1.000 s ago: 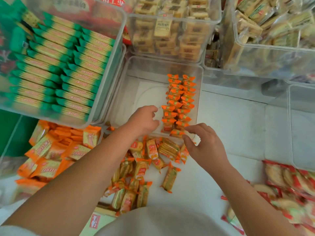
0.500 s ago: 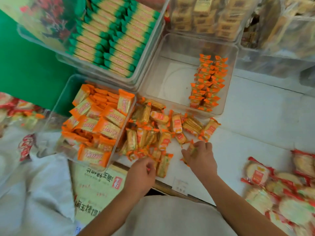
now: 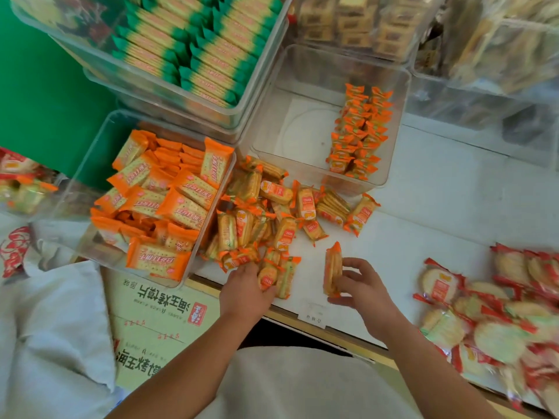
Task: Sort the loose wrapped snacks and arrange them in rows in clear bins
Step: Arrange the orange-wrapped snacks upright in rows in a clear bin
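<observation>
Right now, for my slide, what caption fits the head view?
Right hand holds one snack, left hand touches the loose pile, in front of a clear bin with two rows.

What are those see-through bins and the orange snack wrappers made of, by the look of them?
The bin looks like rigid clear plastic, glossy: the white shelf shows through its walls. The orange wrappers seem thin shiny plastic film: crimped ends, clear middles showing the biscuits.
</observation>
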Available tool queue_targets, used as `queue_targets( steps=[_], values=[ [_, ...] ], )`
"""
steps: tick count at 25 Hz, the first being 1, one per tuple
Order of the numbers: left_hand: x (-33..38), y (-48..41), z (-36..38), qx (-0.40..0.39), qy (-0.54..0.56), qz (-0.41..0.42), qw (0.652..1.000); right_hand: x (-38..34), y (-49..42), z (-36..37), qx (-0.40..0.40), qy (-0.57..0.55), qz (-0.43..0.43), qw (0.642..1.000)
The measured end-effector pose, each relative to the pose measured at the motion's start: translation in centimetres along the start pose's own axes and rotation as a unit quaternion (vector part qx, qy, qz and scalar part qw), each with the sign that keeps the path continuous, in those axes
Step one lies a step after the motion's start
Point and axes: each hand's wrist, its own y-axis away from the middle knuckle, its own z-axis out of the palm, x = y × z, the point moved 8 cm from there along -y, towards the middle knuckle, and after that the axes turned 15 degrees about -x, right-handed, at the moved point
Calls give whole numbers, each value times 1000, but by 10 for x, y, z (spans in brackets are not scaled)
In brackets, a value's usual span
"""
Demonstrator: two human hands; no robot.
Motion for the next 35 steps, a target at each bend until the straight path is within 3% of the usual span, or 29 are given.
queue_targets(
  steps=[4,8,10,13,16,20,24,33,35],
  values=[
    [29,23,-24,-16,143,90,985,-32,28,11,-60,-88,-55,993],
    [65,55,-52,-81,278,190,938,-66,39,19,-63,-9,-104,992],
    [77,69,-64,-108,273,236,926,-78,40,22,-48,37,-119,991],
    [92,86,-72,-146,144,275,939,-92,41,33,-45,117,-135,983],
    [102,97,-85,-154,137,275,939,-96,41,47,-88,153,-129,976],
    [88,96,-109,-115,365,239,892,-101,45,39,-97,116,-127,980],
    [89,97,-107,-111,315,210,919,-104,43,33,-79,119,-136,980],
    [96,77,-91,-84,456,208,861,-70,52,53,-77,73,-129,986],
    [87,64,-78,-87,438,193,874,-62,53,44,-49,72,-115,990]
  ],
)
